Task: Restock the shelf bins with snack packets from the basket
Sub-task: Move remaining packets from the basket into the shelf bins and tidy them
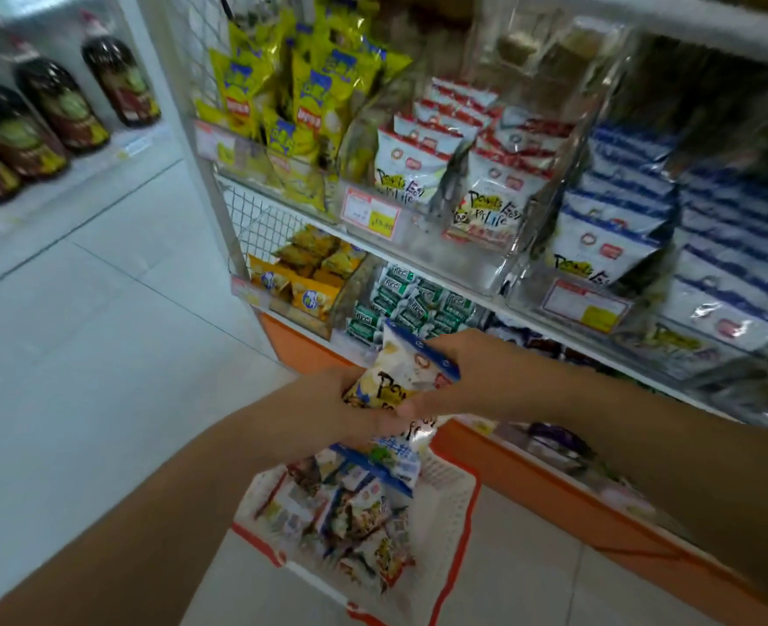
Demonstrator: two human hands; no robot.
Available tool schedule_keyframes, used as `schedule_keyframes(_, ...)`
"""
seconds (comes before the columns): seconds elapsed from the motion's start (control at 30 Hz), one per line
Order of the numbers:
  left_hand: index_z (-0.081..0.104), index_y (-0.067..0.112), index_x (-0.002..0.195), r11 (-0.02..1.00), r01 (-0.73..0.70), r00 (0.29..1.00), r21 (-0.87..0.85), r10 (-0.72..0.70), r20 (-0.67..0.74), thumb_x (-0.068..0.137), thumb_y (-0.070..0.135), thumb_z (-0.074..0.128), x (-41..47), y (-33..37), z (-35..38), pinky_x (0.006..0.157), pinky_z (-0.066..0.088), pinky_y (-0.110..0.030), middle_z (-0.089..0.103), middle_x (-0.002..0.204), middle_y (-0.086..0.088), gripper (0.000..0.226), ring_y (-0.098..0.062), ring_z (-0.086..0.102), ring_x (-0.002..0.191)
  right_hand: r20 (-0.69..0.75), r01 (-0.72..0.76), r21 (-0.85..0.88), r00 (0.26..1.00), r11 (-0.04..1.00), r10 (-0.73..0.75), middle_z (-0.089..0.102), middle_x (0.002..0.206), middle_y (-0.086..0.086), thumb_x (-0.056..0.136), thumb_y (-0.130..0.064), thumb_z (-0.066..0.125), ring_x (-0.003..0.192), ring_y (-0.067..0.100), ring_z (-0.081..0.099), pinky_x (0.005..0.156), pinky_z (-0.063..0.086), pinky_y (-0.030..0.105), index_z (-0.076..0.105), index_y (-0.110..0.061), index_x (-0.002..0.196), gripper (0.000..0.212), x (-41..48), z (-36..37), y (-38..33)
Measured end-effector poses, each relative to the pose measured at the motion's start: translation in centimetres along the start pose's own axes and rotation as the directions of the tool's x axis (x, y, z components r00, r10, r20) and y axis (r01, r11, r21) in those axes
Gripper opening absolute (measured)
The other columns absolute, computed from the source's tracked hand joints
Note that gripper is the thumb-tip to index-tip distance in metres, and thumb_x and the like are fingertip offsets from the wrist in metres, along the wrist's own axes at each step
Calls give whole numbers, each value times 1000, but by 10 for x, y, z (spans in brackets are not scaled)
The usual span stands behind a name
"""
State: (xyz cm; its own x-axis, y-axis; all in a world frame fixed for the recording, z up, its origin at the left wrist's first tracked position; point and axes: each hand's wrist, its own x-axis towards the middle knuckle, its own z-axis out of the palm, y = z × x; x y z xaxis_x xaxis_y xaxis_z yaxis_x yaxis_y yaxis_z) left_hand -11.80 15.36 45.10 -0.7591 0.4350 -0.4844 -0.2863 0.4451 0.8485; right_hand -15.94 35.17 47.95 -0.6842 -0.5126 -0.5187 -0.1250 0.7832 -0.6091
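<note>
Aisle: You stand on pale floor tiles (102, 309) facing a shelf unit (486, 300) stacked with clear bins; dark bottles (57, 106) line another shelf well off to your left.
Blue-band bin (635, 327): On the upper tier to your right, it shows rows of blue-banded packets up to the front wall, so I judge it close to full. Its back is too blurred to be sure.
Red-band bin (418, 237): Just left of the blue one, it also looks well stocked.
Basket (445, 490): It sits on the floor right below your hands, near the shelf's orange base. A loose heap of mixed packets lies inside, so much restocking is left.
Packet (400, 372): You hold a blue-banded one in the air above the basket and below the bins. It is in no bin yet.
Right hand (454, 377): Your fingers wrap the packet's upper, blue-banded end.
Left hand (341, 395): Your fingers curl round its lower end.
Stage: By my reading you are mid-run, with this packet lifted and its matching blue-band bin up to your right.
</note>
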Motion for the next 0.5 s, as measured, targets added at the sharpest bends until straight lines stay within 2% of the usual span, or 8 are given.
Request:
schedule_keyframes(0.07,66,33,86,999,-9,998,-31,11,55,83,39,72,0,15,-3,57,45,-11,66,65,16,8,2,61,59,-51,10,50,999,999,-8,31,58,3,74,-59,69,45,12,29,52,28,28,46,-14,67,51,-9,-11,-2)
schedule_keyframes(0.13,65,31,85,999,-28,996,-41,32,81,84,32,73,1,28,-3,56,44,-11,63,60,20,8,2,59,56,-77,1,84,997,996,6,42,64,14,70,-60,71,50,17,38,52,31,29,62,-6,84,57,-19,-21,-1)
schedule_keyframes(0.2,68,29,99,998,-47,994,-41,51,98,84,27,74,4,41,0,66,51,-16,72,77,19,17,-2,68,71,-84,-13,101,996,995,22,55,75,23,71,-55,75,52,16,45,49,35,24,68,-8,98,54,-30,-31,1)
schedule_keyframes(0.27,67,29,113,997,-74,989,-21,76,125,83,27,76,7,52,6,87,56,-29,75,103,11,32,-11,71,94,-97,-21,144,995,989,35,58,70,16,71,-53,77,49,12,46,46,35,19,71,-16,94,44,-43,-40,6)
schedule_keyframes(0.33,66,29,116,995,-103,982,6,101,160,81,28,78,8,63,13,94,54,-40,74,109,7,36,-14,71,100,-90,-28,198,995,980,46,57,67,8,65,-61,78,54,15,51,55,43,26,72,-23,92,46,-57,-47,15)
schedule_keyframes(0.4,66,29,114,990,-136,975,47,125,184,80,29,79,10,73,20,93,55,-40,74,107,10,36,-11,71,97,-83,-51,253,994,966,75,71,90,10,58,-71,76,79,30,67,79,57,45,72,-29,96,57,-70,-51,25)
schedule_keyframes(0.43,65,30,113,986,-154,974,71,139,182,79,31,79,11,80,24,91,56,-39,74,106,11,37,-9,71,96,-94,-53,279,992,959,82,72,101,11,58,-73,73,92,35,68,89,54,53,72,-31,99,59,-77,-53,29)
schedule_keyframes(0.5,64,29,113,978,-192,976,84,181,120,75,41,78,17,90,32,83,59,-32,74,103,11,41,-6,71,90,-136,-53,291,986,955,96,71,109,12,61,-74,67,101,38,65,94,49,59,71,-33,102,58,-88,-59,34)
